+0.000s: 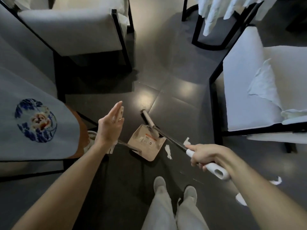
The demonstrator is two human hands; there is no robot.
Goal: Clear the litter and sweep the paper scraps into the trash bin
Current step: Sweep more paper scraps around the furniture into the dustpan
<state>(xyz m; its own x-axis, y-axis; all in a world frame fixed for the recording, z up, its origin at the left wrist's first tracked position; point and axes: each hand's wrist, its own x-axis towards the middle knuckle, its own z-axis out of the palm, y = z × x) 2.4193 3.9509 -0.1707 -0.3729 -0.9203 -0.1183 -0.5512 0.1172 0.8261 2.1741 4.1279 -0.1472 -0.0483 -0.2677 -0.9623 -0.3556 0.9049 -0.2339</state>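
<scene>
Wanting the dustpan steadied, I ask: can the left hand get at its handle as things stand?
Probably yes. The left hand is open and holds nothing, and the dustpan handle points toward it with nothing between them; the broom lies clear of that handle.

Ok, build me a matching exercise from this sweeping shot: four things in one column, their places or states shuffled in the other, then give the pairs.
Column one:
1. left hand
2. right hand
3. dustpan
4. crumpled tissue

Column two:
A. lying on the chair seat
B. on the floor, by the broom head
C. raised, fingers straight, holding nothing
D. gripping the white broom handle

Pairs: 1-C; 2-D; 3-B; 4-A
</scene>
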